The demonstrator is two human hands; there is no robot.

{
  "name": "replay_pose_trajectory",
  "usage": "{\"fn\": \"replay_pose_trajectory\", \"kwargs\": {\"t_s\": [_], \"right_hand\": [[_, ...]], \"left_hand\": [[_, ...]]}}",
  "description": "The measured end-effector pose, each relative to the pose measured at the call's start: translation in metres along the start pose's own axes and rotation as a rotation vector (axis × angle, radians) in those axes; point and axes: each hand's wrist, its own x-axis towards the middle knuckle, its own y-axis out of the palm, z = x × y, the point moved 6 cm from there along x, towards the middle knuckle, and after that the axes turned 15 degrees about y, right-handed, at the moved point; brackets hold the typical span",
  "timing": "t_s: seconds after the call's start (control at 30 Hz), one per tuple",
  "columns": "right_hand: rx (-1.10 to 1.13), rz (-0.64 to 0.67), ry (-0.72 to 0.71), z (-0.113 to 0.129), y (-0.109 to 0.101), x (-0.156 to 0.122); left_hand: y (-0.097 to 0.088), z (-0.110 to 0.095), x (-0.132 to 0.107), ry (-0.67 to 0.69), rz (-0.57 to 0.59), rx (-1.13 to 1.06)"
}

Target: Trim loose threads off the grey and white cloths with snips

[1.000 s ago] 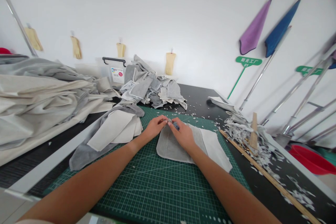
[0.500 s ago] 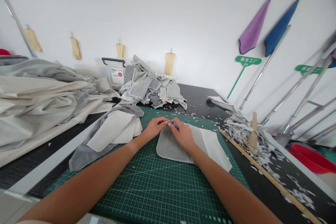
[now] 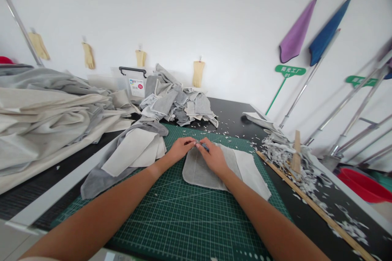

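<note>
A grey cloth with a white section on its right lies on the green cutting mat. At its far left corner, my left hand is closed, fingertips pinching the edge. My right hand meets it there, closed around a small dark tool. Most of that tool is hidden by the fingers, so its kind does not show. The fingertips of both hands almost touch. Left of my hands, folded white cloth rests over a grey piece.
Large fabric sheets are heaped at left. Behind the mat, cut cloths pile beside a clear plastic box. Along the right lie a long wooden strip, a short wooden piece and fabric scraps. A red basin stands beyond the table.
</note>
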Motion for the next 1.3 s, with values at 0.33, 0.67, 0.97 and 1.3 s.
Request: {"fn": "replay_pose_trajectory", "kwargs": {"t_s": [0.33, 0.67, 0.97, 1.3], "right_hand": [[0.058, 0.025, -0.028, 0.0023, 0.0005, -0.0004], [0.077, 0.023, -0.037, 0.0044, -0.0012, -0.0021], [0.084, 0.024, -0.028, 0.0054, -0.0018, -0.0021], [0.142, 0.029, -0.039, 0.005, -0.0013, 0.0004]], "left_hand": [[-0.0003, -0.0001, -0.0001, 0.01, 0.014, -0.025], [-0.0002, 0.0001, -0.0008, 0.025, 0.026, -0.028], [-0.0008, -0.0022, -0.0011, 0.003, 0.015, -0.042], [-0.0005, -0.0033, -0.001, 0.014, 0.012, -0.042]]}}
